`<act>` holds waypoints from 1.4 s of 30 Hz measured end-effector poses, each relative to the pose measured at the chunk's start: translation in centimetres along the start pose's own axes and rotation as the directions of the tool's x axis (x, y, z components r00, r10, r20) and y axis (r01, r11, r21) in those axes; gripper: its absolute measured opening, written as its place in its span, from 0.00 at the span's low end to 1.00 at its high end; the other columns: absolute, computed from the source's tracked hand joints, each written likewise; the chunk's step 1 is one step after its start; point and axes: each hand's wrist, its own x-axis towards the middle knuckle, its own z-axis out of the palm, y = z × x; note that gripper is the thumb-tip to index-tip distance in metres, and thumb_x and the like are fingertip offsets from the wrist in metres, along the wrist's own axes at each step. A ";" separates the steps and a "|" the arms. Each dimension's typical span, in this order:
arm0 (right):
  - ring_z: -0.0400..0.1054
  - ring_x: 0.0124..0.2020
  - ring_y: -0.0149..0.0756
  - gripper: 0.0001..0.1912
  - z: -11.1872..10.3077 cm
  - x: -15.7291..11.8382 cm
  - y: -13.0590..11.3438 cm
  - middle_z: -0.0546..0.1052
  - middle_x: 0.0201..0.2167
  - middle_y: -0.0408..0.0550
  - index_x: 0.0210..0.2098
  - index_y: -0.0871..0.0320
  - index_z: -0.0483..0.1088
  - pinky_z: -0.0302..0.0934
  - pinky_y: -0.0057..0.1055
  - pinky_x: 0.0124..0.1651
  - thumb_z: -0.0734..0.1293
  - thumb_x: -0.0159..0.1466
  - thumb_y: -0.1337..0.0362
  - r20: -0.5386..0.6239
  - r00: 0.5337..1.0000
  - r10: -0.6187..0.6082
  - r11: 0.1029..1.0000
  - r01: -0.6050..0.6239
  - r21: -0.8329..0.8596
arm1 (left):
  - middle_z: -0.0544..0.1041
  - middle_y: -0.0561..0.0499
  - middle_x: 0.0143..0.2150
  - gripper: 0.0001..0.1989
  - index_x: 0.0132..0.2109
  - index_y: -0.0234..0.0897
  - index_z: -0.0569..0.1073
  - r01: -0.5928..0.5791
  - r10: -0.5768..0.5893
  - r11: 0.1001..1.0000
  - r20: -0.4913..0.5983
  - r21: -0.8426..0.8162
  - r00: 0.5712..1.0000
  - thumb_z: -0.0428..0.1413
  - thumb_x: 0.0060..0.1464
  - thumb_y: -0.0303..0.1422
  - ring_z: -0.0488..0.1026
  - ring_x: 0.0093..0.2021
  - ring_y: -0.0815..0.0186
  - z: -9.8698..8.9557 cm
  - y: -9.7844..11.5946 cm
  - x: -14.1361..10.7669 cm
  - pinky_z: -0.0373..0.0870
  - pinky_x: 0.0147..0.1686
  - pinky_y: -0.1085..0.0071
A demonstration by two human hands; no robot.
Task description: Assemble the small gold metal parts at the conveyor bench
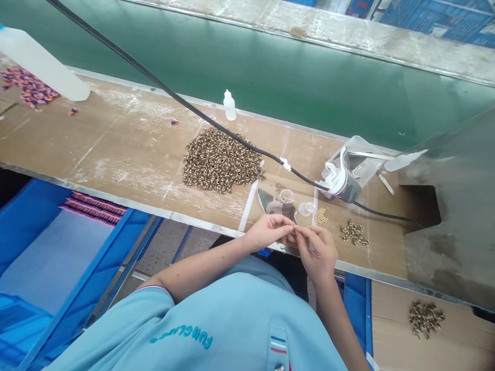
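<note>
My left hand (269, 231) and my right hand (317, 249) meet at the front edge of the bench, fingertips pinched together. Whatever sits between them is too small to make out. Just beyond the fingers lie a grey cloth piece (275, 205) and two small clear round dishes, one (286, 196) with a thin stick across it, the other (307, 208) to its right. Tiny beige pieces (321, 216) lie right of the dishes. Further right is a small group of dark and gold parts (354, 233). A large pile of similar parts (222, 161) covers the bench behind my left hand.
A white squeeze bottle (229, 105) stands behind the pile. A black cable (181, 102) crosses overhead to a clear bin (358, 165) with tools. At far left are a big white jug (46, 64) and purple-pink pieces (29, 86). Blue crates (88, 288) sit below the bench.
</note>
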 end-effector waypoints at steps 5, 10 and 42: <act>0.66 0.28 0.29 0.05 -0.1 0.2 -0.5 0.73 0.29 0.44 0.33 0.55 0.72 0.62 0.29 0.33 0.64 0.62 0.63 -0.014 0.994 0.112 0.993 -0.111 0.048 | 0.74 0.53 0.23 0.19 0.32 0.30 0.74 -0.013 0.013 1.000 -0.007 0.000 1.000 0.63 0.43 0.43 0.68 0.23 0.75 -0.1 0.0 -0.1 0.65 0.26 0.78; 0.67 0.30 0.31 0.05 0.0 0.0 -0.4 0.73 0.30 0.45 0.32 0.56 0.71 0.62 0.29 0.34 0.64 0.63 0.64 -0.014 0.997 0.080 0.996 -0.080 0.032 | 0.74 0.52 0.23 0.19 0.33 0.29 0.74 -0.026 0.026 1.000 -0.007 0.000 1.000 0.63 0.43 0.44 0.68 0.23 0.75 -0.1 0.0 -0.2 0.66 0.26 0.77; 0.65 0.34 0.34 0.07 -0.1 0.5 -0.2 0.71 0.31 0.46 0.34 0.56 0.68 0.60 0.30 0.38 0.59 0.66 0.65 0.106 0.993 -0.053 0.997 0.059 -0.058 | 0.74 0.51 0.25 0.14 0.34 0.29 0.74 -0.103 0.102 0.990 0.016 0.096 0.995 0.59 0.48 0.39 0.68 0.25 0.74 0.1 -0.3 -0.4 0.66 0.27 0.78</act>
